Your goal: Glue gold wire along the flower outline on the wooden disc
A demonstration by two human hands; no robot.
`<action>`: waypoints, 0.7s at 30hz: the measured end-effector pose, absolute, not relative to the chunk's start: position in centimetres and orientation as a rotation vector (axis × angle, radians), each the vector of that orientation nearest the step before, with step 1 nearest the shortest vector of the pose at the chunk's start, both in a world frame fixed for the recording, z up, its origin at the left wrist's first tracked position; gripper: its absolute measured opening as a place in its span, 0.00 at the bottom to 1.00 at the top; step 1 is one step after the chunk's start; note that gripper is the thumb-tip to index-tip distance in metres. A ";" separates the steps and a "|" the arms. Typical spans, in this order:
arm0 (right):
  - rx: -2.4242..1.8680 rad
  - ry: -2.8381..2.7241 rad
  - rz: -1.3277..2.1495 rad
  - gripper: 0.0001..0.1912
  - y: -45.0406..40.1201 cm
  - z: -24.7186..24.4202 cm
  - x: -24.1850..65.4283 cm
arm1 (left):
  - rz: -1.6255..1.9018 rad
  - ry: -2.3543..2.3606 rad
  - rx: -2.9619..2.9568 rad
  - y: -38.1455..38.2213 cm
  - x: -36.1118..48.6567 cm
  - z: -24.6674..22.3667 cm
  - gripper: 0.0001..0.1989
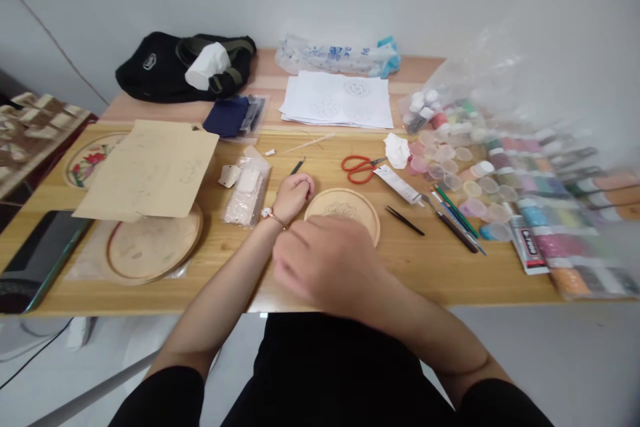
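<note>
A round wooden plate with a dark flower line drawing lies in the middle of the table. At its left edge my left hand rests curled into a loose fist, a bracelet watch on the wrist. Just beyond the knuckles a dark pencil shows on the table. My right hand, smeared by motion, hovers before the plate and covers its lower part. Its fingers are folded in, and anything inside them is hidden. Right of the plate lie black tweezers and red-handled scissors.
A white tube, brushes, small pots and bagged colored materials crowd the right side. Papers lie behind. To the left are a brown sheet, another wooden plate, a plastic packet and a phone-like device.
</note>
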State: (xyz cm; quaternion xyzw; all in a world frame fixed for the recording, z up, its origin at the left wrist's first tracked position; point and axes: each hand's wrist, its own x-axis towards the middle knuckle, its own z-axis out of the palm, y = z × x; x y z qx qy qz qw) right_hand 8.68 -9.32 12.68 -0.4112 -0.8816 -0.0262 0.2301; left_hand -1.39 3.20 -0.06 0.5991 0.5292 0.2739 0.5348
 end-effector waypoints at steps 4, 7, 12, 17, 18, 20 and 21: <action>-1.497 -2.541 0.074 0.11 -7.7 11.0 9.3 | 0.638 1.273 1.433 3.1 -1.4 0.0 0.18; -1.512 -2.529 0.081 0.13 -7.7 10.4 9.7 | 0.630 1.278 1.437 3.0 -1.4 0.1 0.18; -1.198 -2.205 -0.219 0.16 -8.0 10.3 9.9 | 0.626 1.264 1.445 2.7 -1.5 0.5 0.17; -0.984 -2.014 -0.294 0.14 -8.3 10.8 10.0 | 0.635 1.263 1.462 2.4 -1.7 0.8 0.16; -0.974 -2.006 -0.280 0.13 -8.3 10.9 10.1 | 0.636 1.265 1.465 2.4 -1.7 0.9 0.16; -0.967 -2.004 -0.248 0.12 -8.3 10.9 10.3 | 0.636 1.271 1.468 2.4 -1.6 0.8 0.16; -0.961 -2.002 -0.235 0.11 -8.4 11.0 10.3 | 0.636 1.274 1.469 2.4 -1.5 0.8 0.17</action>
